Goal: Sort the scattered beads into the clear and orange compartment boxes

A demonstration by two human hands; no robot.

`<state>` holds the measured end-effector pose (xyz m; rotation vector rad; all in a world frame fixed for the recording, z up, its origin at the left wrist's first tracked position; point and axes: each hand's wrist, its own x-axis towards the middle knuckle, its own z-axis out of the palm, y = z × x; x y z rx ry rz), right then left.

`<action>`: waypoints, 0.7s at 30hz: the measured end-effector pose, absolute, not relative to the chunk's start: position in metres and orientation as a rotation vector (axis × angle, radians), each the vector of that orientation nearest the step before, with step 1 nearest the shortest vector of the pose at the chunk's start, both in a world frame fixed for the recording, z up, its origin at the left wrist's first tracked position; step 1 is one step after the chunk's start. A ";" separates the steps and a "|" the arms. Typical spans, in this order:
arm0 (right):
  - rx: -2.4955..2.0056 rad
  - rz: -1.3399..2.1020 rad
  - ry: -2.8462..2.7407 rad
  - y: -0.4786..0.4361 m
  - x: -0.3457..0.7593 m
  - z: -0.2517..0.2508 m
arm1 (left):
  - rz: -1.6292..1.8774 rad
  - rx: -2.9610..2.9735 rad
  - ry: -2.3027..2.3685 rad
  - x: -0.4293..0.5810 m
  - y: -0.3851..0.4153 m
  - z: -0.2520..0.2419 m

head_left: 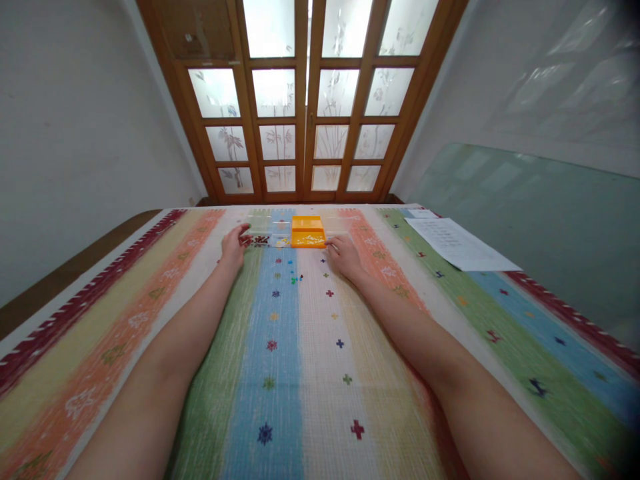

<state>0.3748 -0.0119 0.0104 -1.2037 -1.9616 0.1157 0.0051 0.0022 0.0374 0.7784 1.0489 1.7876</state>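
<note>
An orange box (309,223) with its lid raised stands near the far side of the table, holding small pale pieces. Left of it is a clear container (271,240) with dark brown pieces and some yellow and white ones. My left hand (233,247) rests at the container's left end, fingers curved and apart. At the orange box's front right corner, my right hand (344,253) has its fingertips drawn together; whatever is between them is too small to make out. Several tiny blue, green and dark red pieces (296,277) lie loose on the cloth in front of the box.
A striped tablecloth (320,387) with small printed motifs covers the table. Printed white sheets (460,243) lie on the right side. A pale glass panel (530,220) stands beyond the right edge. Wood-framed glass doors (305,120) are behind the table.
</note>
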 end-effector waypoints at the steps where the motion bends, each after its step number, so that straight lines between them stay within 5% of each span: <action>1: -1.204 0.119 -1.962 -0.011 0.375 0.010 | 1.813 0.739 1.063 -0.002 0.003 0.038; 21: -1.201 0.126 -1.965 -0.010 0.375 0.010 | 1.991 0.553 1.553 -0.058 0.006 0.030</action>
